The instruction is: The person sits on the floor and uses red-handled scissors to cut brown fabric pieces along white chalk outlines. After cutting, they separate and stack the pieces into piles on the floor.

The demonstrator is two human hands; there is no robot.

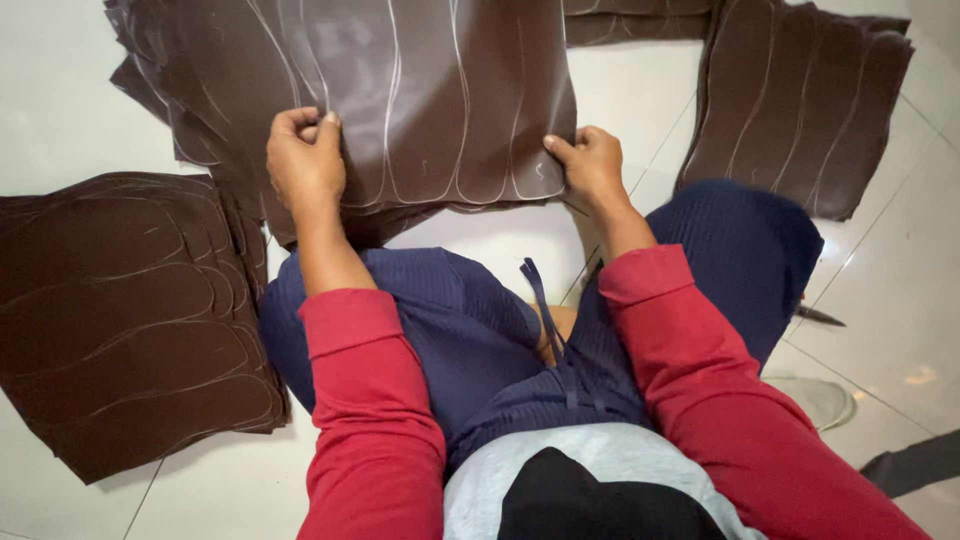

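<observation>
Evidently both hands pinch the near edge of the brown sheet (430, 100) at upper centre, left hand (305, 160) and right hand (590, 165) closed on opposite corners, holding it level above the stack (210, 150). More stacks lie left (120, 310) and upper right (800, 110) on the tiled floor (900, 290).

Three stacks of dark brown leather sheets marked with pale sole outlines: one left (130, 320), one far centre (400, 90), one far right (800, 110). Two hands: left (305, 160), right (592, 165).
</observation>
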